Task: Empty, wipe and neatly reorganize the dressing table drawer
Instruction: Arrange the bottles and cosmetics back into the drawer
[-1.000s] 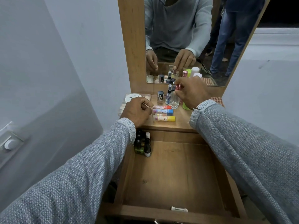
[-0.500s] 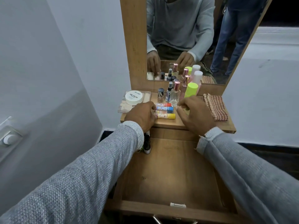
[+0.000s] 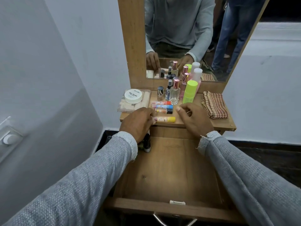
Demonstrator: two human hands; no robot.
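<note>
A narrow wooden dressing table (image 3: 228, 126) stands against a pale wall, its mirror (image 3: 187, 38) reflecting the grey-sleeved person. The drawer (image 3: 171, 173) is pulled open, bare except for small dark bottles (image 3: 147, 143) in its back left corner. On top stand perfume bottles, a green-capped bottle (image 3: 189, 92), a white nail polish tub (image 3: 133, 95) and a folded checked cloth (image 3: 214, 104).

The left hand (image 3: 138, 123) pinches the end of a yellow-capped tube (image 3: 164, 119), now pulled apart from the three tubes (image 3: 162, 107) it lay against half a second ago. The right hand (image 3: 193, 121), loosely curled and holding nothing I can see, has drawn back from the green-capped bottle.
</note>
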